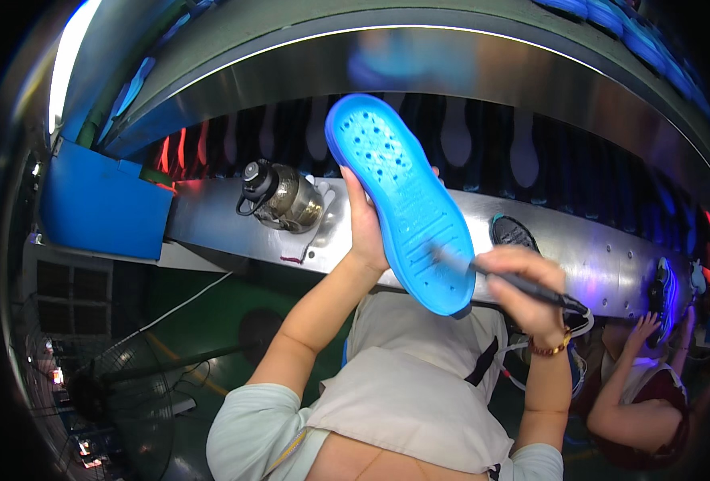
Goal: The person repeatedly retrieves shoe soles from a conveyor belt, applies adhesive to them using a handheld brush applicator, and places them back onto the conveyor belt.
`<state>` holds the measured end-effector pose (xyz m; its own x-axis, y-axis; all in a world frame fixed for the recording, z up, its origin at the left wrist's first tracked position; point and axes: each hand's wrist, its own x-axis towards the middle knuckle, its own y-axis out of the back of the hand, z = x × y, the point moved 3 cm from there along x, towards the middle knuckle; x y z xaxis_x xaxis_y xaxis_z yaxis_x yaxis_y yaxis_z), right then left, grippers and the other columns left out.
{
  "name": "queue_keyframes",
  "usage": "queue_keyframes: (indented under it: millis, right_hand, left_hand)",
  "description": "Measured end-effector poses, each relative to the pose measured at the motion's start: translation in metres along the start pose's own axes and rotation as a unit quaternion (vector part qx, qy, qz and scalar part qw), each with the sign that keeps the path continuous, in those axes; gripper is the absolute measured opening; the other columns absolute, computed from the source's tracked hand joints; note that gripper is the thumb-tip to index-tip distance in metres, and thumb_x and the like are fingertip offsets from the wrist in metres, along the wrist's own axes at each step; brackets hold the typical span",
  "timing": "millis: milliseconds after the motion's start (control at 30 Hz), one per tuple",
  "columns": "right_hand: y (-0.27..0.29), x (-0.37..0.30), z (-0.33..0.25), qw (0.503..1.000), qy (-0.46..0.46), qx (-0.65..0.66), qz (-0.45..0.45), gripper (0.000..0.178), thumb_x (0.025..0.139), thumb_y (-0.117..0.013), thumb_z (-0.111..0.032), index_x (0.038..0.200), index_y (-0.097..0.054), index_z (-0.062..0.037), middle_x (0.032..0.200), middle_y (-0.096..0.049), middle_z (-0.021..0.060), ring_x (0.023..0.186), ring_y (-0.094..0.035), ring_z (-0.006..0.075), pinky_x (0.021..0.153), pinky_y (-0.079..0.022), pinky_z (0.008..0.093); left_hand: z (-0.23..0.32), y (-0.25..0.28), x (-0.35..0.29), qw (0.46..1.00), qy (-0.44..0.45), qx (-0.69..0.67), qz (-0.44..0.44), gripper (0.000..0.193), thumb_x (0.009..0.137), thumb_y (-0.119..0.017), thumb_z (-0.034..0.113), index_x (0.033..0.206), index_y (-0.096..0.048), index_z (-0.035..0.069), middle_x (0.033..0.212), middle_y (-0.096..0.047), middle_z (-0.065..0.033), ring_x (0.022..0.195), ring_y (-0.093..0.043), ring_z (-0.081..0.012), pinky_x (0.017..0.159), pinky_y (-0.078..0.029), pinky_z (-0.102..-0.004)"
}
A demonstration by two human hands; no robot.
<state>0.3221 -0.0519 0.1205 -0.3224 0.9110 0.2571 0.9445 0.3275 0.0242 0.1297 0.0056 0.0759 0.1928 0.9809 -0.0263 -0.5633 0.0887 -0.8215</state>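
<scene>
My left hand (365, 223) grips a bright blue shoe sole (407, 204) by its left edge, fingers wrapped round behind it. The sole is tilted up over the bench, its inner face with small holes and grooves toward me. In my right hand (523, 280) is a black-handled brush (549, 296), with pale tubing at the back end of the handle. Its blurred tip lies over the lower, wider part of the sole; whether it touches cannot be made out.
A metal bench (579, 256) runs across, bearing a dark bottle (283, 196) and a black shoe part (514, 232). Behind, dark soles line a conveyor under a metal hood (291, 76). A blue box (102, 200) stands left, a fan (90, 393) lower left. A co-worker (643, 409) works at right.
</scene>
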Motion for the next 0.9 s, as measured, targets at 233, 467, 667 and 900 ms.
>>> queue_keyframes:
  millis: [233,467,667,900]
  right_hand:
    - [0.008,-0.002,-0.001,0.980,0.126,-0.028,-0.153,0.018,0.067,-0.067,0.003,0.085,-0.064,0.0030,0.092,-0.064,0.0170,0.091,-0.062,0.0263,0.085,-0.045,0.0376]
    - [-0.003,0.001,0.004,0.946,0.001,0.302,0.115,0.020,0.075,-0.060,-0.001,0.093,-0.056,0.0056,0.099,-0.060,0.0222,0.096,-0.058,0.0280,0.089,-0.043,0.0371]
    - [-0.022,-0.009,-0.014,0.987,0.145,0.034,-0.059,0.021,0.071,-0.061,0.005,0.091,-0.058,0.0057,0.096,-0.061,0.0204,0.094,-0.059,0.0273,0.082,-0.046,0.0361]
    - [-0.030,-0.002,-0.031,0.986,0.155,-0.035,-0.056,0.023,0.063,-0.065,0.007,0.085,-0.062,0.0035,0.090,-0.064,0.0184,0.086,-0.062,0.0273,0.079,-0.048,0.0326]
  left_hand:
    - [0.029,-0.037,0.010,0.996,-0.013,0.026,-0.086,0.095,0.071,-0.025,0.079,0.127,-0.035,0.003,0.118,-0.047,-0.0201,0.106,-0.050,-0.0334,0.090,-0.041,-0.0492]
    - [0.010,-0.062,-0.031,0.987,-0.110,0.027,-0.114,0.067,0.089,-0.034,0.047,0.133,-0.022,-0.003,0.126,-0.042,-0.0184,0.116,-0.042,-0.0263,0.100,-0.031,-0.0370]
    - [0.014,-0.041,-0.026,0.992,-0.058,-0.034,-0.106,0.052,0.085,-0.045,0.028,0.125,-0.035,-0.004,0.116,-0.051,-0.0177,0.101,-0.054,-0.0235,0.087,-0.043,-0.0350]
    - [0.020,-0.044,-0.007,0.979,-0.046,-0.141,-0.137,0.041,0.085,-0.043,0.022,0.115,-0.046,-0.005,0.104,-0.058,-0.0176,0.090,-0.060,-0.0253,0.083,-0.047,-0.0368]
